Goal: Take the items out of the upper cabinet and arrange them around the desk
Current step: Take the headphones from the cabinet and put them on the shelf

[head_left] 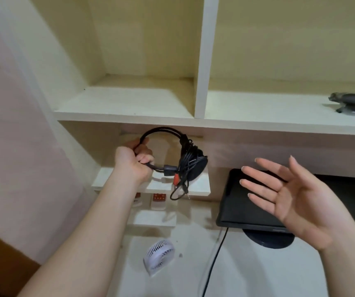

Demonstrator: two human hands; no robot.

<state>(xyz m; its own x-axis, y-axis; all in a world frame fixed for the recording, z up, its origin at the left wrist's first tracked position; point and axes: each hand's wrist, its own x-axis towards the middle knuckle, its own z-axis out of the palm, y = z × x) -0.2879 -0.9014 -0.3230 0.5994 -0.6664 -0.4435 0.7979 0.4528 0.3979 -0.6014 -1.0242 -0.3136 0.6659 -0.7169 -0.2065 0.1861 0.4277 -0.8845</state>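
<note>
Headphones [172, 155], black with their cable wound round one earcup, hang in the air below the upper cabinet's shelf [129, 103], above the surface [193, 264]. The left hand [133, 161] grips the headband with curled fingers. The right hand [285, 200] is held flat, fingers spread, holding nothing, before a black monitor [236, 202]. A small white fan [159, 256] lies on the surface. A dark object [352, 102] sits on the right shelf.
</note>
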